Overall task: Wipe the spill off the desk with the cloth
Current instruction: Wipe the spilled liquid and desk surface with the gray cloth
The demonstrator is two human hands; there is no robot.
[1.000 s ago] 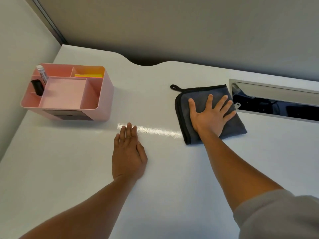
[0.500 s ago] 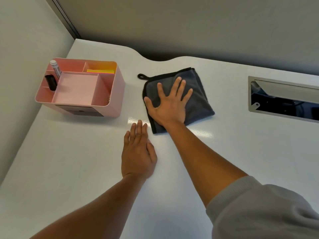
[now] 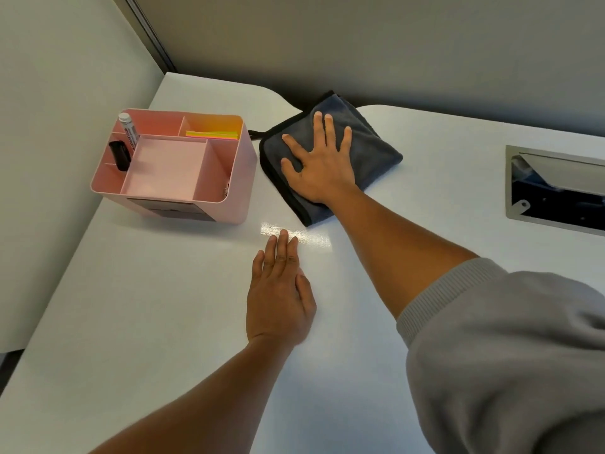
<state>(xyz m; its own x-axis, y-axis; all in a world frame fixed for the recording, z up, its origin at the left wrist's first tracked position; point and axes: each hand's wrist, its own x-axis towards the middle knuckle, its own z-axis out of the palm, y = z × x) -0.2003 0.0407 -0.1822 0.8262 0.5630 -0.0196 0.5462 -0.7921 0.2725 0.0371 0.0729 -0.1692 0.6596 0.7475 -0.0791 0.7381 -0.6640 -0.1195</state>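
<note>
Since before, cloth (image 3: 370, 149) under my spread right fingers (image 3: 327, 132) slid left; next wiping stroke returns right.

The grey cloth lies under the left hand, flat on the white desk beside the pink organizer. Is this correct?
Not quite. In the head view the right hand, fingers spread, presses on the grey cloth. The left hand lies flat on the bare white desk, nearer the person. The rest is right: the cloth lies flat on the desk beside the pink organizer.
</note>
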